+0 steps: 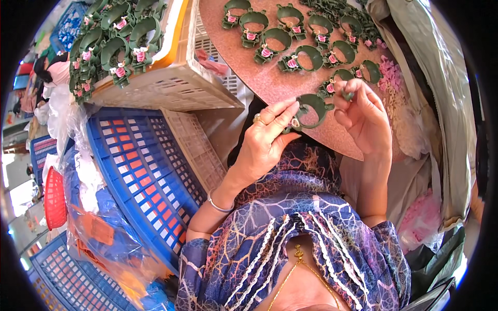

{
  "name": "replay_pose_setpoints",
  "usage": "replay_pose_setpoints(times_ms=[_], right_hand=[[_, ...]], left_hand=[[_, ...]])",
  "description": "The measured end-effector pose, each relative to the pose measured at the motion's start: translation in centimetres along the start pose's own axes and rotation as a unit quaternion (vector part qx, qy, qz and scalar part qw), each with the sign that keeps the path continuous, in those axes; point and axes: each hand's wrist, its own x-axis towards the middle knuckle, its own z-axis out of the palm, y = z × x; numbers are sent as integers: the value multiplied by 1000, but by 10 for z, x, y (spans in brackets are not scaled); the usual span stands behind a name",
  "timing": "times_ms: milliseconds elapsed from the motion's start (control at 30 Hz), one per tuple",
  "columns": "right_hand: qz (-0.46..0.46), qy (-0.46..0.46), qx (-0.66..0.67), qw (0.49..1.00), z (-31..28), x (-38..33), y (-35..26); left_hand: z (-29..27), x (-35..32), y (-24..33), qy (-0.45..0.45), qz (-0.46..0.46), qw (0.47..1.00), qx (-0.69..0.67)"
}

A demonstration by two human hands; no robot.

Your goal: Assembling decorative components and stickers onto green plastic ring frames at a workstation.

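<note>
My left hand (pixel 264 133) grips a dark green plastic ring (pixel 314 99) with a small flower on its side, held just off the near edge of a pink speckled table (pixel 251 78). The fingers cover part of the flower. My right hand (pixel 367 114) is raised beside the ring, its thumb and fingers closed on a small green piece (pixel 348 95) whose kind I cannot make out. Beyond both hands, several similar green rings with pink roses stand in rows on the table.
At the upper left, a white crate (pixel 179 78) bears stacked green rings (pixel 92 38). Below it leans a blue plastic basket (pixel 122 171). Pink flower pieces (pixel 391 74) lie at the table's right, beside a pale draped sheet (pixel 425 57). A red basket (pixel 54 197) stands far left.
</note>
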Motion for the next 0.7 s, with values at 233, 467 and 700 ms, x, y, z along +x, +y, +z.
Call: replay_pose_setpoints(times_ms=[233,467,700], right_hand=[[-280,46,-552,784,29,-14,23],[-304,-49,-695,650,39,-14,34],[-249,-113,-723,634,43,-8,18]], left_hand=[[6,1,-8,105,118,972,173],[10,3,-9,113,181,956,200],[4,6,-7,74,174,970,156]])
